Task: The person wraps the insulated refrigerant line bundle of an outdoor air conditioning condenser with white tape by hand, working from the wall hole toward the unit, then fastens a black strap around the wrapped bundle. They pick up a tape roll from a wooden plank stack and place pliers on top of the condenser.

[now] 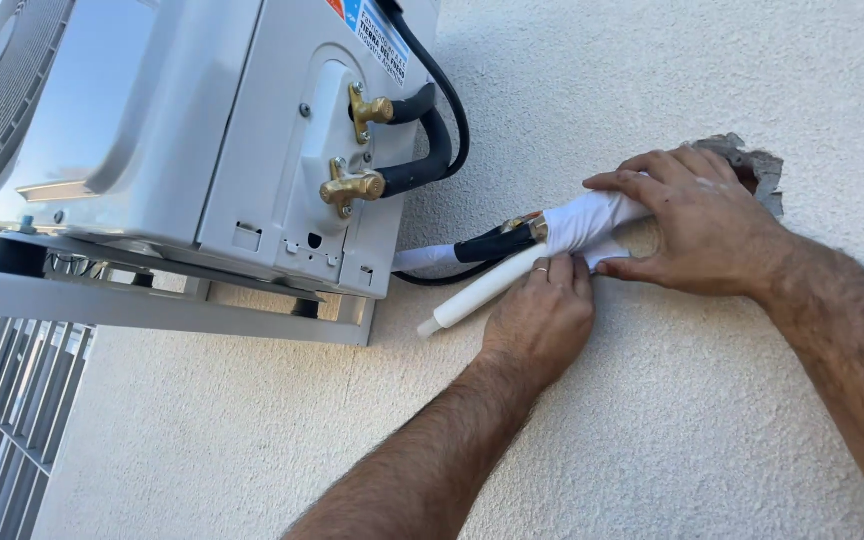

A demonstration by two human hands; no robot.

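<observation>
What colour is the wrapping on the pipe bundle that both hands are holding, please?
White, seen in the head view: the wrapping covers the bundle near the wall hole.

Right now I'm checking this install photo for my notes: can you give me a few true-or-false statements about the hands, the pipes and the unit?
1. Both hands, left and right, touch the white-wrapped bundle. True.
2. The bundle enters a round drain in the floor. False: it enters a rough hole in the wall.
3. Two brass valves sit on the unit. True.
4. The white pipe is capped with a red plug. False: its end is plain white.
</observation>
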